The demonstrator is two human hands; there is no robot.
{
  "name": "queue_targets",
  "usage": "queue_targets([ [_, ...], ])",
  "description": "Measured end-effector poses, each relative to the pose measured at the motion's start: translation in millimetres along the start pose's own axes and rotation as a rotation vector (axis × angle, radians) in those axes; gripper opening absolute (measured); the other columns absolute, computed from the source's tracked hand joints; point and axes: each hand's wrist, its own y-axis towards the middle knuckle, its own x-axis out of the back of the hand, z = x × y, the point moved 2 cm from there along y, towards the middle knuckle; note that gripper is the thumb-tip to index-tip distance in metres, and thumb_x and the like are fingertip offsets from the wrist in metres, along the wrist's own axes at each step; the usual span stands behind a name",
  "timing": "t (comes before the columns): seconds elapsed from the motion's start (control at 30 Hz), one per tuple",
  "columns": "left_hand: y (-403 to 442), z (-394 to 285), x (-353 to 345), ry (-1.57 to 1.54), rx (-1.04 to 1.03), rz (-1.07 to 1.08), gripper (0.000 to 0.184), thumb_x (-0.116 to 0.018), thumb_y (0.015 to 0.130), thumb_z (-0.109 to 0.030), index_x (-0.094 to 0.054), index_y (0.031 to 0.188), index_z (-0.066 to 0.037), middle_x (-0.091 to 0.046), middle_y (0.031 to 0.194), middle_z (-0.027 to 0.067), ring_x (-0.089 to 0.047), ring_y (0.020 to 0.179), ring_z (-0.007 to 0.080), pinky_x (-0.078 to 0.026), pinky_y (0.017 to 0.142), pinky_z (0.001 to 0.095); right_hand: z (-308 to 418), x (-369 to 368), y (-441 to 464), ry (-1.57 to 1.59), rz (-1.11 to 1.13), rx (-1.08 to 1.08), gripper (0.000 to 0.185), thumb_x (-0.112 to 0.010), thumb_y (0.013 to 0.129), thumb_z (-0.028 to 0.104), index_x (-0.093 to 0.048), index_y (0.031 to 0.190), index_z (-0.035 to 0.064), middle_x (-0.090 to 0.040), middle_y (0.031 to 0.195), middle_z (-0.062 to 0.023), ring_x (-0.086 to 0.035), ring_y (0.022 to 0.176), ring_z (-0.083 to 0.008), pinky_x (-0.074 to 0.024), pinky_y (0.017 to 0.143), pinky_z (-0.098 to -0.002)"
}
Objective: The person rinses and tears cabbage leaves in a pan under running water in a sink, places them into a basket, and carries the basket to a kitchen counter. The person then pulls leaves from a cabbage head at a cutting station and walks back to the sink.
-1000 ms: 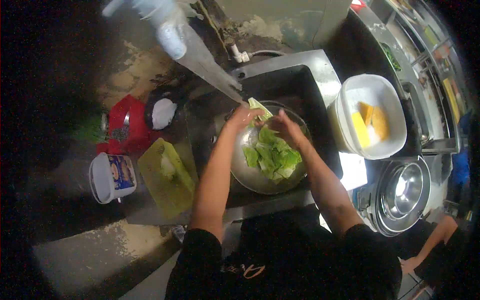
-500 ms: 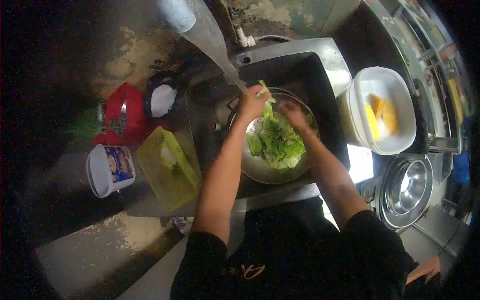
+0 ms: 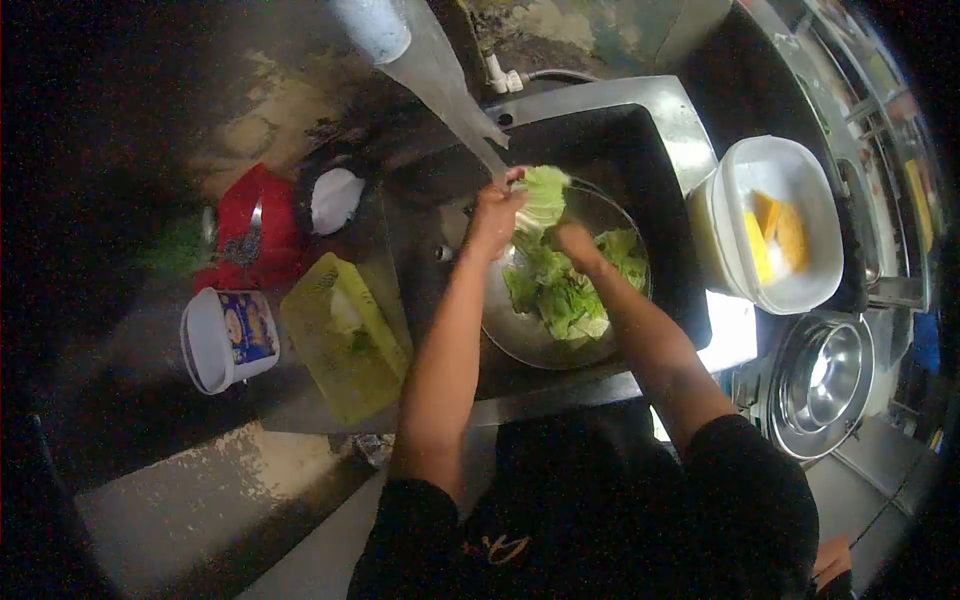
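A metal bowl (image 3: 505,325) sits in the dark sink (image 3: 660,230) with torn green lettuce (image 3: 575,305) in it. Over its far side, my left hand (image 3: 495,220) is closed on a pale green lettuce leaf (image 3: 546,195), which spreads out to the right of the fingers. A translucent plastic sleeve (image 3: 440,85) hangs down from above and ends close by that hand. My right hand (image 3: 576,245) is curled into a fist just above the lettuce, near the lower end of the leaf. What its fingers grip is hidden.
Left of the sink stand a yellow basket (image 3: 335,370) with pale vegetable pieces, a white tub (image 3: 205,340) and a red bag (image 3: 262,225). On the right are a white container (image 3: 735,165) holding yellow sponges and stacked metal bowls (image 3: 825,375). Part of another person's arm (image 3: 832,560) shows at lower right.
The lettuce leaf in my left hand now spreads out broad to the right. My right hand has moved down and slightly left, toward the lettuce. The view has shifted a little.
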Motion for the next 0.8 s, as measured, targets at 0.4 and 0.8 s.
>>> queue_targets([
  [0.4, -31.9, -19.1, 24.9, -0.467, -0.009, -0.040, 0.036, -0.052, 0.079, -0.001, -0.050, 0.114, -0.002, -0.059, 0.096, 0.0065, -0.056, 0.089, 0.0144, -0.046, 0.075, 0.0268, 75.5, -4.1, 43.9, 0.781, -0.038, -0.512, 0.037, -0.052, 0.086, 0.018, -0.046, 0.121, 0.0080, -0.052, 0.111, -0.0038, -0.052, 0.098, -0.0172, -0.0499, 0.071, -0.0344],
  [0.8, -20.9, 2.9, -42.6, 1.341, -0.869, 0.204, 0.023, -0.046, 0.085, -0.010, -0.060, 0.103, -0.012, -0.061, 0.104, 0.0106, -0.059, 0.091, 0.0297, -0.048, 0.078, 0.0381, 43.7, 13.8, 10.8, 1.019, -0.410, -0.558, 0.057, -0.040, 0.083, 0.061, -0.051, 0.115, 0.0139, -0.057, 0.105, -0.0069, -0.057, 0.087, -0.0257, -0.0519, 0.063, -0.0415],
])
